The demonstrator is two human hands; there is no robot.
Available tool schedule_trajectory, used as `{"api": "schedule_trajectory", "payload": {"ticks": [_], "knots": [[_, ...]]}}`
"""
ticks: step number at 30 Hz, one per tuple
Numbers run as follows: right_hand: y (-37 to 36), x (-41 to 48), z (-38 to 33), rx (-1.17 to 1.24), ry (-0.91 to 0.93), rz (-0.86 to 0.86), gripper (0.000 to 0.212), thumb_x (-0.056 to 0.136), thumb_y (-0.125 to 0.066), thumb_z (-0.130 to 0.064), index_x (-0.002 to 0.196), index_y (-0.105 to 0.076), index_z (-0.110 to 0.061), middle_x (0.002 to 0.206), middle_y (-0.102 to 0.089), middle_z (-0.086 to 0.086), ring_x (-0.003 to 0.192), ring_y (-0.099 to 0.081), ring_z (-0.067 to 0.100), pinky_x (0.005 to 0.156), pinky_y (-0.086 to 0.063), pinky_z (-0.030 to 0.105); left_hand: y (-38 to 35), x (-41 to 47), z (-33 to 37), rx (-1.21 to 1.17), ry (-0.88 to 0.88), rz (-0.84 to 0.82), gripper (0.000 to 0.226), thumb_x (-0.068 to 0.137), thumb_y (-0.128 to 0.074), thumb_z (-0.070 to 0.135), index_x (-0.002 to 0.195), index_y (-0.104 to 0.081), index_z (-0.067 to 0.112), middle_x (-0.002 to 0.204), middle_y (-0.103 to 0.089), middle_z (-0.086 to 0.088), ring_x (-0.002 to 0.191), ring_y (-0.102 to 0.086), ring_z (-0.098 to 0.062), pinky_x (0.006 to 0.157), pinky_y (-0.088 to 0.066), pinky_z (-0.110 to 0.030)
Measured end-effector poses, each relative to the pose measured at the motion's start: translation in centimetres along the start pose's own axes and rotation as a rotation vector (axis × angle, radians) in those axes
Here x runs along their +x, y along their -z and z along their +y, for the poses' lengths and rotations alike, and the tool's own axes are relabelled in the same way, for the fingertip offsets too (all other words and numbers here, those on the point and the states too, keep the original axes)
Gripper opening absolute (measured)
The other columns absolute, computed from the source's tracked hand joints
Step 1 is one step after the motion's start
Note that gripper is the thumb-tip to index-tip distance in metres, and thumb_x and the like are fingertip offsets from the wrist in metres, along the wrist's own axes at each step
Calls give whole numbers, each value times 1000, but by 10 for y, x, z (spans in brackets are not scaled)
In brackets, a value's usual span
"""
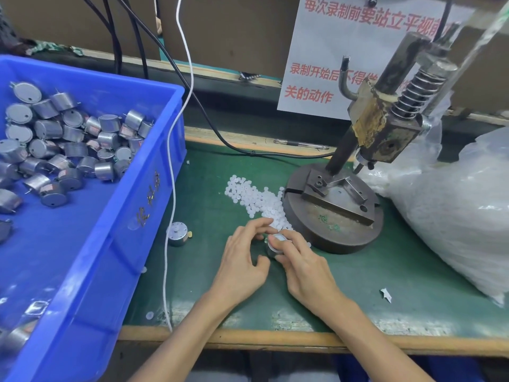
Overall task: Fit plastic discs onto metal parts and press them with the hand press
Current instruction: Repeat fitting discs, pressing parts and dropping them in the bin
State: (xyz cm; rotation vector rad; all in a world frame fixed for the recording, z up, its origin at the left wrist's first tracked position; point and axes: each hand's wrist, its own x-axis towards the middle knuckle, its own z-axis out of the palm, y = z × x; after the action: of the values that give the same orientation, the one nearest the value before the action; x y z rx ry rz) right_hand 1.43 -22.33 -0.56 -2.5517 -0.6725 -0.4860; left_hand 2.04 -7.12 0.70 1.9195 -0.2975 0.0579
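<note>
My right hand (303, 268) grips a small round metal part (275, 245) just in front of the hand press base (333, 216). My left hand (242, 260) touches the same part from the left, its fingertips on the rim. A white plastic disc seems to lie on top of the part. A heap of white plastic discs (256, 199) lies on the green mat left of the press. Another metal part (178, 233) stands alone on the mat by the bin. The press head (382, 128) hangs raised above the base.
A blue bin (154, 172) at the left holds several metal parts (68, 142). A clear bag of white discs (462, 216) fills the right side. A white cable (170, 188) and black cables cross the bench. A paper sign (330, 64) stands behind the press.
</note>
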Motion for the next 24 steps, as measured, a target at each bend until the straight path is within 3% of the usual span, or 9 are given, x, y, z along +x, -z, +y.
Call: {"api": "schedule_trajectory", "payload": {"ticks": [4, 7, 10, 12, 14, 16, 19, 22, 24], "knots": [[2, -1, 0, 66, -87, -29, 28, 93, -38, -28, 120, -45, -29, 120, -54, -4, 85, -62, 15, 52, -51, 32, -1, -1, -2, 36, -27, -15, 62, 70, -54, 4, 114, -43, 47, 111, -59, 16, 103, -50, 1, 95, -37, -23], [7, -1, 0, 309, -224, -21, 23, 96, -49, -20, 116, -51, -30, 106, -60, -15, 80, -59, 6, 69, -50, 30, -3, 1, -1, 73, -71, -61, 57, 76, -64, 1, 117, -51, 39, 111, -61, 16, 96, -51, 1, 87, -35, -15], [18, 2, -2, 666, -439, 70, 6, 95, -52, -27, 100, -49, -29, 81, -66, -15, 64, -59, 4, 62, -46, 20, -6, 8, 9, 4, -98, -128, 45, 79, -71, 11, 119, -59, 28, 97, -62, 17, 74, -53, 3, 72, -35, -6], [29, 6, 2, 822, -562, 183, 23, 89, -50, -41, 91, -49, -19, 61, -60, -10, 48, -49, 2, 49, -39, 18, -10, 17, 21, -51, -101, -166, 41, 82, -71, 21, 118, -58, 37, 86, -60, 13, 63, -51, 0, 65, -38, -8], [45, 12, 11, 901, -662, 279, 33, 88, -48, -44, 88, -47, -11, 57, -58, -5, 42, -45, 2, 41, -34, 14, -21, 31, 35, -33, -112, -212, 33, 87, -66, 25, 116, -57, 39, 84, -64, 7, 68, -55, -9, 66, -44, -15], [60, 17, 24, 817, -710, 336, 29, 93, -48, -39, 87, -48, -11, 59, -59, -2, 40, -45, 4, 39, -33, 15, -37, 47, 50, -37, -73, -211, 25, 90, -61, 28, 114, -57, 32, 80, -67, -1, 66, -58, -17, 64, -49, -23], [77, 22, 44, 654, -690, 351, 4, 96, -51, -19, 93, -54, -18, 67, -63, 0, 45, -49, 5, 45, -37, 19, -64, 72, 67, -129, 84, -144, 19, 92, -56, 29, 110, -51, 24, 74, -69, -2, 54, -60, -15, 51, -45, -18], [83, 26, 57, 463, -682, 279, 14, 91, -58, -16, 104, -60, -18, 80, -67, -6, 62, -60, 8, 62, -49, 28, -79, 92, 74, -76, 184, -148, 20, 95, -50, 27, 113, -48, 19, 79, -71, -6, 54, -63, -13, 54, -45, -18], [82, 29, 62, 307, -660, 272, 18, 89, -59, -15, 107, -62, -18, 81, -66, -8, 67, -60, 12, 71, -49, 31, -80, 102, 75, 69, 164, -181, 20, 97, -47, 28, 114, -46, 18, 86, -69, -8, 47, -61, -8, 52, -47, -19]]}}
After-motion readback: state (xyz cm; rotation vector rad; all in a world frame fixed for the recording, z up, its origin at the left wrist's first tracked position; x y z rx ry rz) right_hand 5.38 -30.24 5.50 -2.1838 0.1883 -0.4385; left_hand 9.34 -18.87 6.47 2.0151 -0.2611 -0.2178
